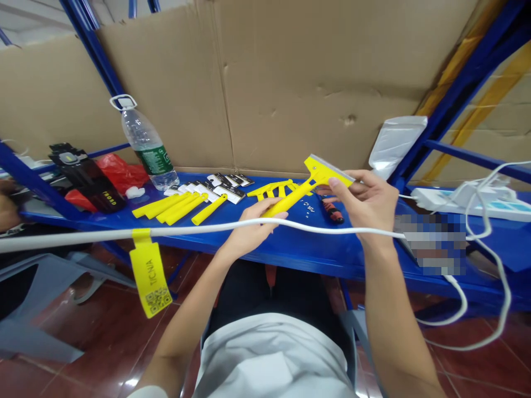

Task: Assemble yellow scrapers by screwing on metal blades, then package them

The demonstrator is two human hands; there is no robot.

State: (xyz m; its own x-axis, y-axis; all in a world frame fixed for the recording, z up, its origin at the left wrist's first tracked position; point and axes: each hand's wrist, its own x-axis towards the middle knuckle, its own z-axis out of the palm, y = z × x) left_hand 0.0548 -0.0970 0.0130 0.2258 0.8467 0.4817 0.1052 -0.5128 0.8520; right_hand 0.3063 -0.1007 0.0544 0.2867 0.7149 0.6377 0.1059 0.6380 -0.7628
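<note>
Smooth yellow plastic scraper (307, 185) with a dull metal blade edge. Glossy blue painted metal bench (290, 246). Clear, shiny plastic bottle (147, 145). Matt brown corrugated cardboard (290, 77) behind, creased and dented. Smooth white rubbery cable (199, 228). Glossy red floor tiles (103, 331).

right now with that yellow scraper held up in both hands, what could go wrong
1. The right hand pinches the head of the yellow scraper at its blade edge, so a slip might cut a finger.
2. The white cable runs just under the left hand, which grips the handle; a snagged wrist might jerk it.
3. The tiny screws lie loose on the blue shelf and could scatter if knocked.
</note>
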